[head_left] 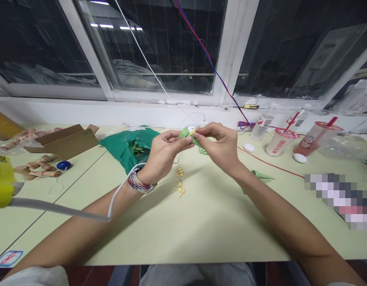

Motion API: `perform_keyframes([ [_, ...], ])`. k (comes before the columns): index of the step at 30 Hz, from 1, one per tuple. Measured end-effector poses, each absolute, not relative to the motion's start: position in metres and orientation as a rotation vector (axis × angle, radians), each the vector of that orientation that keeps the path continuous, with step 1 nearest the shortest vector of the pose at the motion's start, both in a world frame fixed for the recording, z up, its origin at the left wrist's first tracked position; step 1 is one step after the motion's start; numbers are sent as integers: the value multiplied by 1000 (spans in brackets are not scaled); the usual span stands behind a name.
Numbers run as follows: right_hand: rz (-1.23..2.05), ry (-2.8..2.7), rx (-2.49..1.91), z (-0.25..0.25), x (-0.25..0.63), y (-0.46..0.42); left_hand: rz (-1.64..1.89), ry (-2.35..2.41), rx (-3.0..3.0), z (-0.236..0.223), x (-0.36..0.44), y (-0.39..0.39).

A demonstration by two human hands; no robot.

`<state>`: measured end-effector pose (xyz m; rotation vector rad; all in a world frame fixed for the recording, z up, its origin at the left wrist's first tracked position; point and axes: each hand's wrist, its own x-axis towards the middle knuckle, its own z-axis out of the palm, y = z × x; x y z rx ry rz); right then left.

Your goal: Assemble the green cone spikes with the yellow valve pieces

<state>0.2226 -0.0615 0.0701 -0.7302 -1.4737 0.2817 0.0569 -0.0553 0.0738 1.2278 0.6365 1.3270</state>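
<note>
Green folded paper [189, 137] | left hand [164, 153], right hand [216, 145] | pinched, creased

The left hand [164, 153] and right hand [216, 145] pinch a folded green paper piece [189, 137] above the pale green worktop [201, 226], with small yellow paper pieces [179, 184] lying nearby.

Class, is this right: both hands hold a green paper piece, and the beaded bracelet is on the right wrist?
No: the beaded bracelet is on the left wrist, as the head view shows; the left hand and right hand hold the green paper piece.
</note>
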Motion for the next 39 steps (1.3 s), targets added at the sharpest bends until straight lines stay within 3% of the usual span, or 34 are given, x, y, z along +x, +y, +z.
perform_keyframes([
  [19, 253, -1493, -685, 69, 223, -64, 1322, 671, 1355, 79, 51, -50],
  [25, 394, -1600, -676, 83, 228, -67, 1606, 672, 1616, 96, 39, -46],
  [28, 426, -1660, -853, 70, 227, -58, 1703, 630, 1639, 97, 37, -43],
  [33, 425, -2375, -1274, 24, 214, -49, 1690, 635, 1638, 90, 38, -38],
  [39, 230, -2511, -1354, -7, 202, -50, 1650, 631, 1621, 87, 40, -37],
])
